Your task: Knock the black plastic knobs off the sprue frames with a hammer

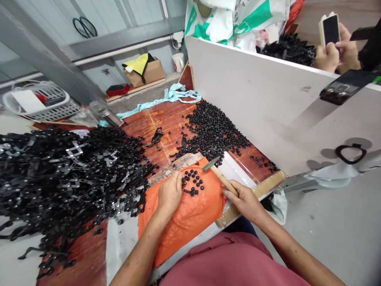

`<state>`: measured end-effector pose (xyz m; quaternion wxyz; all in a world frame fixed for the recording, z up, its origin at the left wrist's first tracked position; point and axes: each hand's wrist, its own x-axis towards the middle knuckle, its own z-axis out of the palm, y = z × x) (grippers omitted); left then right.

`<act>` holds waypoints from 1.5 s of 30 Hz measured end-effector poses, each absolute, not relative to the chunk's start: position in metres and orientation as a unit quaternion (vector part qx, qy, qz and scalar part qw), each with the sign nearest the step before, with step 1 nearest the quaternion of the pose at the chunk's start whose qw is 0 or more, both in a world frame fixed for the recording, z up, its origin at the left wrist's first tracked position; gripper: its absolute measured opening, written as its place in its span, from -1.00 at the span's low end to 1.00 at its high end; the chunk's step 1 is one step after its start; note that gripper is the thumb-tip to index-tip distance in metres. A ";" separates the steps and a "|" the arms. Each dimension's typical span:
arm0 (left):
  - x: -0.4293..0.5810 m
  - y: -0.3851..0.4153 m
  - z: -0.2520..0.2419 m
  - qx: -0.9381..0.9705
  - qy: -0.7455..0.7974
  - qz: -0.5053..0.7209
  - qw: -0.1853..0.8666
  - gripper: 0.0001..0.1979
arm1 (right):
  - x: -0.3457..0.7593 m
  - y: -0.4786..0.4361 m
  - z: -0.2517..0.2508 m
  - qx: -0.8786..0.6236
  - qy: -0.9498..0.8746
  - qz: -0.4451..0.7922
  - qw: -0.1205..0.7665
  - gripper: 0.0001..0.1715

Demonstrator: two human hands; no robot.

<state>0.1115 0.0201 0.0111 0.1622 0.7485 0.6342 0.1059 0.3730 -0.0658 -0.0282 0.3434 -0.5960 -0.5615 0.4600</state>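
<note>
Landmark: orange pad (190, 212), a soft mat on the near edge of the desk (166, 119), directly before the person; likely there to cushion blows and keep small parts from rolling.

1. Left hand (170, 193): resting on the pad's upper left part, fingers curled together onto a black strip part (188, 190), seemingly pinning it flat.
2. Small black caps (195, 178): a loose cluster on the pad's upper middle, just right of the left hand's fingertips, within easy reach.
3. Right hand (245, 200): off the pad's right edge, clamped around the wooden handle of a hammer (218, 172).
4. Hammer: head raised just above the pad's upper right corner, angled toward the caps; held low on the handle, which suits short taps.
5. Heap of black caps (214, 129): behind the pad, against the white board (268, 103); presumably stock, with the board stopping spill.
6. Pile of black strap parts (65, 174): left of the pad, large and tangled, spreading across the desk.
7. White basket (38, 101): far left behind the pad.
8. Cardboard box (145, 71) and mug (178, 61): well behind the pad, by the wall.
9. Another person's hands (336, 53): far right beyond the board, holding a phone (330, 29); apart from this work.
</note>
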 end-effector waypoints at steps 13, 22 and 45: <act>0.114 0.022 0.011 0.760 0.639 0.021 0.117 -0.70 | 0.371 -0.065 -0.005 -0.604 -0.635 0.384 0.291 -0.58; 0.113 0.023 0.009 0.746 0.654 0.037 0.123 -0.75 | 0.354 -0.052 0.025 -0.592 -0.763 0.153 0.208 -0.46; 0.119 0.024 0.014 0.733 0.672 -0.031 0.100 -0.69 | 0.342 -0.050 0.028 -0.582 -0.798 0.103 0.118 -0.47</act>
